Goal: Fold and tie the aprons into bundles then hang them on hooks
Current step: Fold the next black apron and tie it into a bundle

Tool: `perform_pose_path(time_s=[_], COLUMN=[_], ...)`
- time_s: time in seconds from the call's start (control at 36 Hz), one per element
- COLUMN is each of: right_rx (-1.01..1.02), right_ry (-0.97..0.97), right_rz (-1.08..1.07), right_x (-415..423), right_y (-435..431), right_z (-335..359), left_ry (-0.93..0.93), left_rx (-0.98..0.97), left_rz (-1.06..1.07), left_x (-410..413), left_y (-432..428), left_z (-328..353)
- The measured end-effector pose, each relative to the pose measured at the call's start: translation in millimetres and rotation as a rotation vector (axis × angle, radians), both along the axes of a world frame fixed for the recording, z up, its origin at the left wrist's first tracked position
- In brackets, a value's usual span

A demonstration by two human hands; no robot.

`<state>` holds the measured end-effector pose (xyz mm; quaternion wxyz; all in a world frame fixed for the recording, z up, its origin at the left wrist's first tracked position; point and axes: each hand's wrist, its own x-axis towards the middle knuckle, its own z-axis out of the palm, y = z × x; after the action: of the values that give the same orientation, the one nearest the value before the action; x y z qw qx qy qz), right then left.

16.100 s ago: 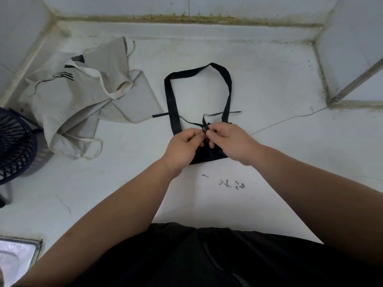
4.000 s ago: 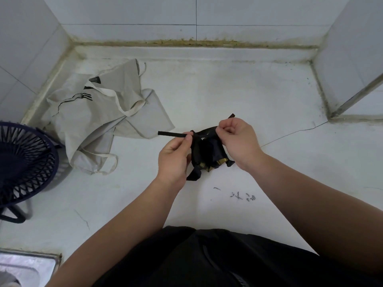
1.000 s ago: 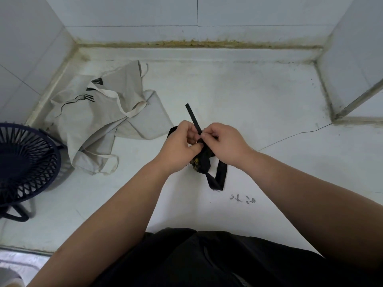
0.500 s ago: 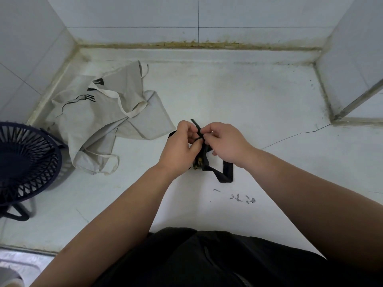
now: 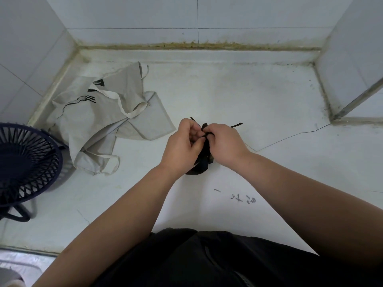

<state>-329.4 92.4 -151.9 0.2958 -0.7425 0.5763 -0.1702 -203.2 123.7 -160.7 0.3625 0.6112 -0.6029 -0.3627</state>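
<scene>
A small black apron bundle [image 5: 202, 160] hangs between my hands over the middle of the white counter [image 5: 259, 104]. My left hand [image 5: 182, 146] and my right hand [image 5: 223, 141] both pinch its black straps at the top of the bundle, fingers curled close together. Short strap ends stick out above and to the right of my right hand. Most of the bundle is hidden behind my hands. A beige apron [image 5: 103, 117] with black printed utensils lies crumpled and unfolded at the back left of the counter.
A dark blue slatted plastic stool [image 5: 24, 162] stands at the left edge. Tiled walls close the counter at the back, left and right. A crack runs across the counter at the right. Black scribbles [image 5: 242, 197] mark the surface near me.
The long strap loop that hung below the bundle is drawn in. Strap ends now poke out above and to the right of my hands. My hands stay together on the bundle.
</scene>
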Motion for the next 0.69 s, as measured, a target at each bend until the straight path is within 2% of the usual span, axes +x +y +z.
perform_pose_path(time_s=[0.17, 0.25, 0.33, 0.47, 0.58, 0.69], right_rx=[0.297, 0.668, 0.907, 1.049, 1.094, 1.109], right_ry=[-0.197, -0.423, -0.500, -0.618, -0.706, -0.712], right_rz=[-0.067, -0.136, -0.182, -0.319, -0.361, -0.374], right_x=[0.0, -4.1, -10.8, -15.0, -14.5, -13.8], right_y=[-2.5, -7.6, -14.3, -14.5, -13.4, -14.6], right_z=[3.4, 12.3, 15.0, 13.0, 13.0, 13.4], left_ry=[-0.073, -0.158, -0.256, -0.339, -0.329, -0.355], left_rx=[-0.003, -0.067, -0.222, -0.384, -0.407, -0.424], left_rz=[0.082, 0.082, 0.051, 0.031, 0.075, 0.111], left_x=[1.8, 1.8, 2.4, 2.8, 3.3, 3.6], left_y=[0.7, 1.7, 3.7, 5.4, 5.5, 5.0], left_z=[-1.9, -5.2, -14.5, -23.2, -24.2, -23.8])
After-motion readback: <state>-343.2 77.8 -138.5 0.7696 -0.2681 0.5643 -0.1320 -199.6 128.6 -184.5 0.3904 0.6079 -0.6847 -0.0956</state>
